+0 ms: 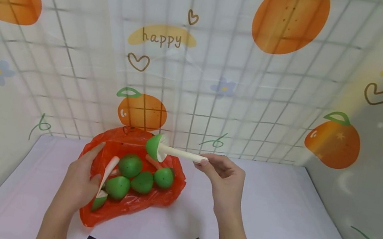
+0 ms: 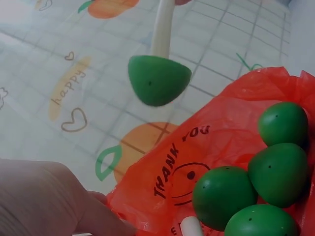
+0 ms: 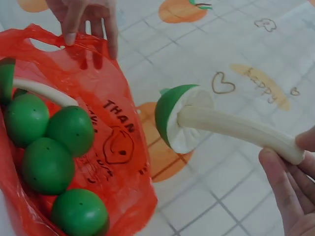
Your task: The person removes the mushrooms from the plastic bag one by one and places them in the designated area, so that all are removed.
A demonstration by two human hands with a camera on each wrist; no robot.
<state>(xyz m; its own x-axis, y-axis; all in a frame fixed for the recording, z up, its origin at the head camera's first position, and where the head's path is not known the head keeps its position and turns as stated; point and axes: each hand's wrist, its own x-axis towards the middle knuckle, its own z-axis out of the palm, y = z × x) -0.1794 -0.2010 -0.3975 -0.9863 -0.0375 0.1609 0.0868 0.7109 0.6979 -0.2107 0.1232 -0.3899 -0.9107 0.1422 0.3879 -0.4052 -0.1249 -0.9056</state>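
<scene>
One white tabletop (image 1: pixel 288 226) | orange-print sheet (image 1: pixel 289 23) over grid (image 1: pixel 193 114) | left hand (image 1: pixel 80 180) grips red bag (image 1: pixel 136 200) | right hand (image 1: pixel 227 185) pinches green-capped mushroom (image 1: pixel 178 152)

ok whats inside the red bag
At least five green-capped mushrooms show inside the red bag, one with its white stem plainly visible. Anything directly beneath them is covered.

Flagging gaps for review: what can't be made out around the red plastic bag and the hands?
- Right wrist view: stems of the four clustered green-capped mushrooms, hidden by their caps.
- Right wrist view: the red plastic bag's smaller lettering, creased and partly covered.
- Right wrist view: part of the right hand, beyond the right edge.
- Left wrist view: the held mushroom's stem end, beyond the top edge.
</scene>
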